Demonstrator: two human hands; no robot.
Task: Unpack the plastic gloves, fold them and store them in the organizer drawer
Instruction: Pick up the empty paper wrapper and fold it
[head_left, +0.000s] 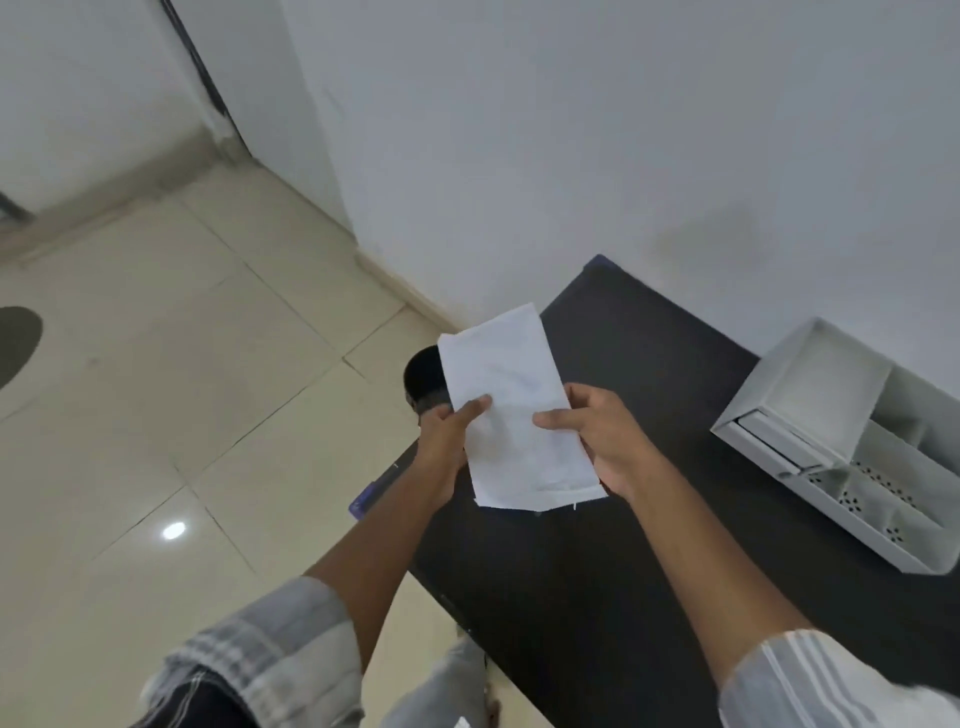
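Note:
A flat white packet of plastic gloves is held in the air above the left end of a dark table. My left hand grips the packet's left edge, thumb on top. On the opposite edge my right hand pinches it the same way. The packet looks sealed and the gloves inside cannot be seen. A white organizer stands on the table at the right, with open compartments on top and a small drawer in its front, which looks slightly pulled out.
The table stands against a white wall. A black round object sits under the packet at the table's left edge. Beige floor tiles lie to the left. My knee shows below the table edge.

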